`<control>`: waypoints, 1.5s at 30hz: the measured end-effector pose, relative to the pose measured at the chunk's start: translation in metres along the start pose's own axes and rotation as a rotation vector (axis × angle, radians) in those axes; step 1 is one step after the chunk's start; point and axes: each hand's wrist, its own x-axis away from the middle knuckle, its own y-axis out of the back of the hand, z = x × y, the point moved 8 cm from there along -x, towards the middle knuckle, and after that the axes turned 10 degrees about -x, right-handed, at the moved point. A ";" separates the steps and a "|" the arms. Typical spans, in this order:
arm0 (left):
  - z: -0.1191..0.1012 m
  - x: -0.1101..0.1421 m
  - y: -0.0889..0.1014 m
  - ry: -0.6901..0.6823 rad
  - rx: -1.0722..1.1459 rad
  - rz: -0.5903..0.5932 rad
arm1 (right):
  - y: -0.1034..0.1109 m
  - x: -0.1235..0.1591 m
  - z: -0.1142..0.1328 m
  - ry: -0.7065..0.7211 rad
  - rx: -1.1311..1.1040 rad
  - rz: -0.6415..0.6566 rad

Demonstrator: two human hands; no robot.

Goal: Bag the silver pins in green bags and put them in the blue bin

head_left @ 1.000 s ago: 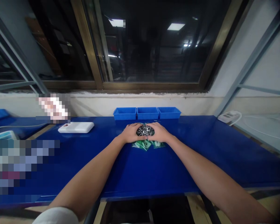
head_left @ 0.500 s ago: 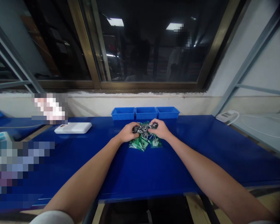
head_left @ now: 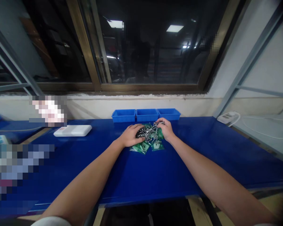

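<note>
A heap of small metal screws (head_left: 148, 132) lies on the blue table (head_left: 141, 169), on top of green plastic bags (head_left: 144, 145). My left hand (head_left: 130, 135) rests on the left side of the heap, its fingers curled against the screws. My right hand (head_left: 164, 128) is at the heap's right and far side. Its fingertips are pinched on a screw or two near the top.
Three blue bins (head_left: 146, 114) stand in a row just behind the heap. A white flat device (head_left: 72, 130) lies to the left. A white power strip (head_left: 227, 117) with a cable sits at the far right. A dark window runs along the back wall.
Both hands cupped the screw heap together a second ago. They have since spread apart, the heap has loosened over the green bags, and my right hand has moved to the far side.
</note>
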 end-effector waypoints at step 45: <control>-0.002 -0.001 -0.003 0.051 -0.114 0.111 | -0.017 0.012 -0.002 0.041 0.739 0.476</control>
